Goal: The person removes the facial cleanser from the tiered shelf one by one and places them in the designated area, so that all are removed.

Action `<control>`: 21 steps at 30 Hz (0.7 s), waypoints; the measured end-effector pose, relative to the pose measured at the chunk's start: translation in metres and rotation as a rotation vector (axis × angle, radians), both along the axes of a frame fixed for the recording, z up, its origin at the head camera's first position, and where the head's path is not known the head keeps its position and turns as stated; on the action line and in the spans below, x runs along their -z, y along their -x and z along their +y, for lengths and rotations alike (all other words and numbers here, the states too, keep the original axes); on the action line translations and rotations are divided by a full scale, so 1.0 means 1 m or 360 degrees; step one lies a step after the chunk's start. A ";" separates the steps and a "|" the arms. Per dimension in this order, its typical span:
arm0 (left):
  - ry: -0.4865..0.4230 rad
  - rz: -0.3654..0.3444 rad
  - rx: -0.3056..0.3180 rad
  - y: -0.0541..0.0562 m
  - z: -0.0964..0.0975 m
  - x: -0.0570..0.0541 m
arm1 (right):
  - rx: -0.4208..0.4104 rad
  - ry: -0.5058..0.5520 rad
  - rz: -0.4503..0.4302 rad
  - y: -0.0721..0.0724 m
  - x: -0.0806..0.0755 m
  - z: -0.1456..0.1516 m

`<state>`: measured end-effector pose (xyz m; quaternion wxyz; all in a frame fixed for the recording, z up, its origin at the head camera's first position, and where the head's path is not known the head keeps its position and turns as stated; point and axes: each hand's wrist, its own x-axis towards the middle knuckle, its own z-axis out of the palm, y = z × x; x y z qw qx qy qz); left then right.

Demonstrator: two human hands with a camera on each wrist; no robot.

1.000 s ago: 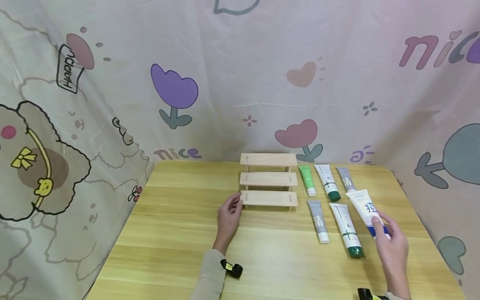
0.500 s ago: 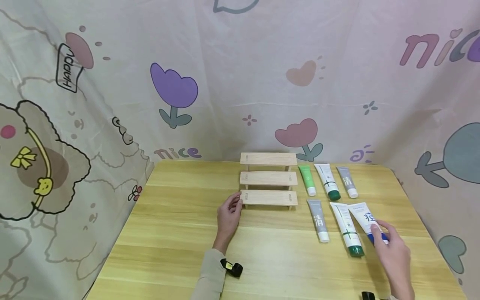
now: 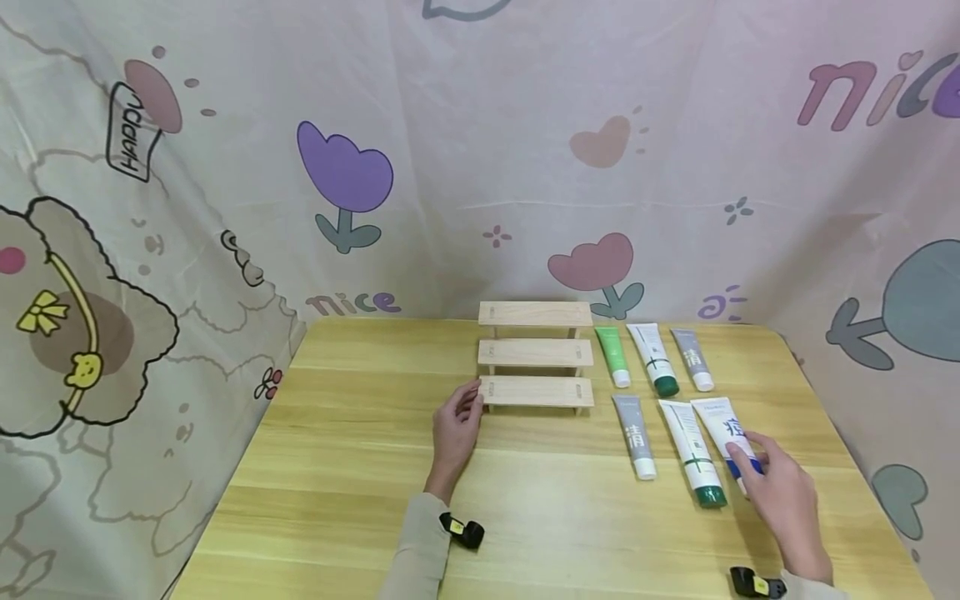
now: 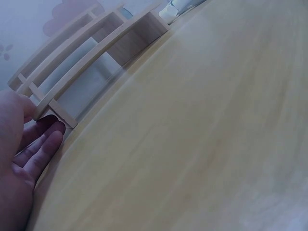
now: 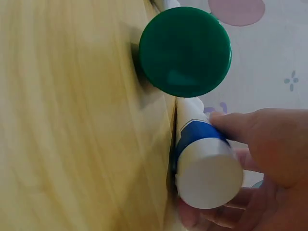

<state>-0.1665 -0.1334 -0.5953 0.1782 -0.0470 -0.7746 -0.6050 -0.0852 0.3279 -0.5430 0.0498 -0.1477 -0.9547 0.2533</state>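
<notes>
My left hand (image 3: 457, 427) pinches the left end of the lowest step of a three-tier wooden display stand (image 3: 536, 390). The left wrist view shows the thumb above the board (image 4: 72, 72) and fingers below its end. At the right, my right hand (image 3: 783, 487) holds a white squeeze tube (image 3: 722, 421) with a blue band, lying beside a green-capped white tube (image 3: 692, 450). In the right wrist view its white cap (image 5: 210, 174) faces the camera, with the thumb and fingers at its sides. That tube lies at or very near the tabletop.
Left of these lies a grey tube (image 3: 634, 437). Behind are a green tube (image 3: 613, 357), another green-capped white tube (image 3: 652, 358) and a second grey tube (image 3: 692, 358). A patterned cloth (image 3: 450, 167) hangs behind the wooden table (image 3: 337, 467).
My right hand has lowered the blue-banded tube to the table, then shifted it slightly left beside the green-capped tube. The left hand stays at the stand.
</notes>
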 end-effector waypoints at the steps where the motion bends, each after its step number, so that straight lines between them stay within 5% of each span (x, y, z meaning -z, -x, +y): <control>1: -0.0003 0.0004 0.0002 0.000 0.000 0.000 | -0.0004 -0.0019 0.0008 -0.001 0.000 0.000; 4: -0.0013 -0.0010 -0.0003 0.000 0.003 0.000 | -0.0007 -0.0057 0.0051 -0.003 -0.002 0.001; 11: 0.0004 -0.0042 0.0010 -0.010 0.008 -0.030 | -0.0032 -0.0051 0.0071 -0.002 0.001 0.001; 16: -0.0041 -0.0046 -0.0026 0.000 0.002 -0.008 | -0.0101 -0.0006 0.0078 0.001 -0.002 0.001; 21: -0.0105 -0.0078 -0.0003 -0.003 -0.009 -0.002 | -0.0166 0.0042 0.0133 0.003 -0.006 -0.003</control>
